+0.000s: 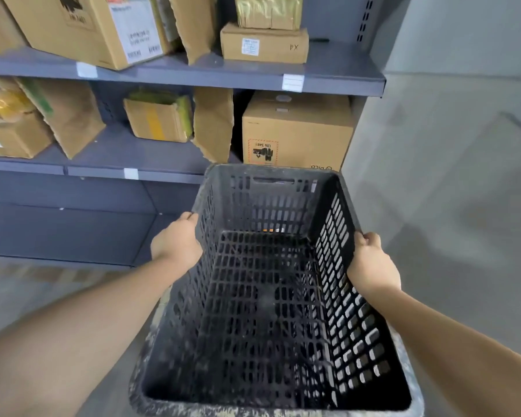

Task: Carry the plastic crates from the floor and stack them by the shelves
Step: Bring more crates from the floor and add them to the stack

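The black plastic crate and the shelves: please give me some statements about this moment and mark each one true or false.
1. Both hands hold the black plastic crate by its long side rims, left hand on the left rim, right hand on the right. True.
2. The crate is full of cardboard boxes. False: nothing lies inside it; its slotted bottom shows.
3. Cardboard boxes stand on the grey metal shelves. True.
4. The crate sits on the upper shelf. False: the hands hold it in front of the shelves, below that shelf.
5. The crate's walls are solid. False: they are slotted.
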